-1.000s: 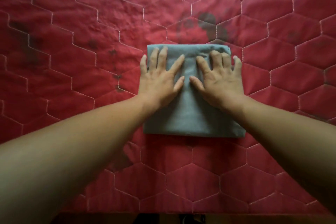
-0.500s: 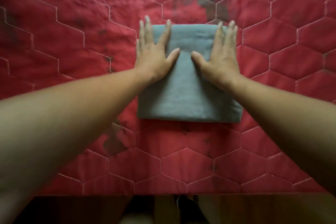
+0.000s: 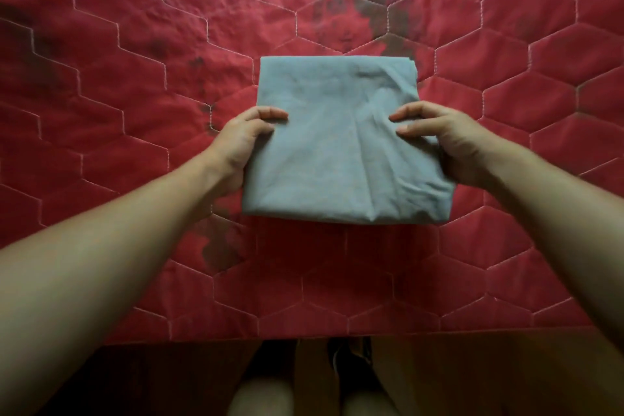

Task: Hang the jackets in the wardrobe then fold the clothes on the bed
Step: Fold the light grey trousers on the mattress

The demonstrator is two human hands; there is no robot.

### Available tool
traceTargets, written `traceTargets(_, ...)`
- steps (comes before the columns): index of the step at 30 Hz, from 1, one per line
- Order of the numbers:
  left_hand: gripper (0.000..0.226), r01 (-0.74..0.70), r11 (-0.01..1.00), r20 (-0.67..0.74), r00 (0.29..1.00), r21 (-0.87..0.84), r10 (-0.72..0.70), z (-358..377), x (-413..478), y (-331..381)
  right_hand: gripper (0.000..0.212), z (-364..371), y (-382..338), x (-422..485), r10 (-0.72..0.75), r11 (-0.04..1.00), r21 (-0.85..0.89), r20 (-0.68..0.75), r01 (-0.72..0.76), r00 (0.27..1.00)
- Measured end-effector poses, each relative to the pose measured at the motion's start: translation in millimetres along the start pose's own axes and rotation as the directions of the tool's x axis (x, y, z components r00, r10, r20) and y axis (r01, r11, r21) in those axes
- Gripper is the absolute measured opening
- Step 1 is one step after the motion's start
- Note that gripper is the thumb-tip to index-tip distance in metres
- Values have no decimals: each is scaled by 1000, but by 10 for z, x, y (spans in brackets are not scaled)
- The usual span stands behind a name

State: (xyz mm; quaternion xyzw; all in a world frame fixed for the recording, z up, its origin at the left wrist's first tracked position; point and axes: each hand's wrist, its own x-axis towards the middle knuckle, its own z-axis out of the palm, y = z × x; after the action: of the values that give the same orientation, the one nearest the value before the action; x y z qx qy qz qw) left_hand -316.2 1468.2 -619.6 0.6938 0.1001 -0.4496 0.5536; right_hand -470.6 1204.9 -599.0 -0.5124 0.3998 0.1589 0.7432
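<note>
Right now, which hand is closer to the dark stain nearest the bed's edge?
Left. The left hand grips the left edge of the folded cloth, just beyond the stain; the right hand grips the opposite edge, across the cloth.

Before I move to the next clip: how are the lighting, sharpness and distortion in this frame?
Head view: dim light, darker toward the bottom edge, no glare; folded cloth sharp enough to show creases, soft shadow under its near edge on the red quilt; wide angle bows the stitching and stretches the soft-looking forearms; each grip, left hand and right hand, reads clearly.
</note>
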Motion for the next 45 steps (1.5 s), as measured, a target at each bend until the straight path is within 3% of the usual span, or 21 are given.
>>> traceTargets(6, 37, 57, 998, 105, 993, -2, -57, -54, -513, 409, 42, 162, -234, -556, 15, 998, -55, 38, -13, 999)
traceTargets(12, 38, 59, 991, 241, 970, -123, -28, -273, -1451, 1093, 48, 256, -794, -1518, -1, 998, 62, 94, -5, 996)
traceTargets(15, 38, 35, 986, 234, 972, -161, 4, -321, -2018, 1432, 52, 413, -1158, -2041, -27, 996, 87, 120, 17, 992)
traceTargets(27, 42, -166, 959, -73, 985, -228, 153, -666, -4265, 2098, 52, 1363, -2243, -3657, -109, 977, -151, 262, 152, 959)
traceTargets(39, 40, -311, 875, -319, 928, -371, 194, -1532, -5885, 1516, 52, 2730, -2392, -4387, -79, 895, -348, 493, 279, 867)
traceTargets(45, 40, -426, 812, -482, 851, -399, 210, -2371, -6675, 992, 51, 3972, -2226, -4531, 25, 861, -415, 613, 295, 789)
